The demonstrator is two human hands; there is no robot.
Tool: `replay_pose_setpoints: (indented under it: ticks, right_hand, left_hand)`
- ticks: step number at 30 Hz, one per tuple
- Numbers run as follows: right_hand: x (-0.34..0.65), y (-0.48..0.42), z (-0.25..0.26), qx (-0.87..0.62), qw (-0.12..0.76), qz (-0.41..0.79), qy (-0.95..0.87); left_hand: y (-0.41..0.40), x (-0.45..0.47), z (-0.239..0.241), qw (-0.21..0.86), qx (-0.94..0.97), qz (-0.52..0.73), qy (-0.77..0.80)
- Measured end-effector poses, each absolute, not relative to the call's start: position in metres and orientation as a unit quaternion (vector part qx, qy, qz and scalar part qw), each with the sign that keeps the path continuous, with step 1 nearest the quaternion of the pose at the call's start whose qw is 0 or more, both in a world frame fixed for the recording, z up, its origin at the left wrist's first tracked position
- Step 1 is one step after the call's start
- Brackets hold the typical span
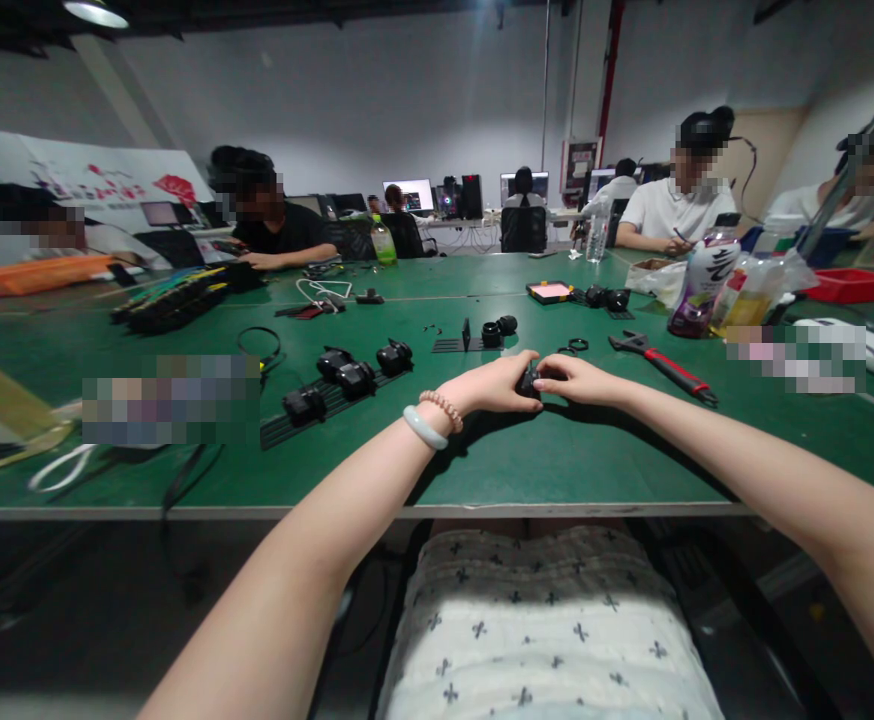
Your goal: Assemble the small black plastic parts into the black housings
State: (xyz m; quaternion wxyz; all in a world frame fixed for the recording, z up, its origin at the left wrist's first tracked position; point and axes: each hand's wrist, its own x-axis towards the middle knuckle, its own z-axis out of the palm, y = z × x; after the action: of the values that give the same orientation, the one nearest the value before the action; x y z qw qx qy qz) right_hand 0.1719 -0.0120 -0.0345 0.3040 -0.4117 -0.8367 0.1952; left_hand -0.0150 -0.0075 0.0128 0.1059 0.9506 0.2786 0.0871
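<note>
Both my hands meet over the green table (527,460) around one small black part (530,380). My left hand (493,385) wraps its fingers round the part's left side; a white bangle and a bead bracelet sit on that wrist. My right hand (579,380) pinches the part's right side with its fingertips. Most of the part is hidden by my fingers. To the left, several similar black parts (354,376) lie in a row on a black strip (309,415).
A red-handled wrench (666,366) lies to the right, with drink bottles (699,285) behind it. More black parts (498,331), rings (576,346) and a pink tray (549,292) sit farther back. Other people sit round the table's far side. The table edge is close to my lap.
</note>
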Motion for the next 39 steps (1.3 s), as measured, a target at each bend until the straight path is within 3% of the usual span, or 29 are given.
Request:
replay_pose_setpoints:
  ticks: [12, 20, 39]
  right_hand:
    - [0.1697, -0.0102, -0.0353, -0.414, 0.284, 0.192, -0.843]
    - [0.1728, -0.0124, -0.0370, -0.403, 0.321, 0.254, -0.819]
    - [0.1710, -0.0147, -0.0334, -0.385, 0.294, 0.208, -0.850]
  left_hand:
    - [-0.0083, -0.0150, 0.0145, 0.100, 0.950, 0.084, 0.283]
    - [-0.0072, -0.0144, 0.0130, 0.111, 0.951, 0.092, 0.272]
    - [-0.0083, -0.0142, 0.0144, 0.101, 0.950, 0.090, 0.280]
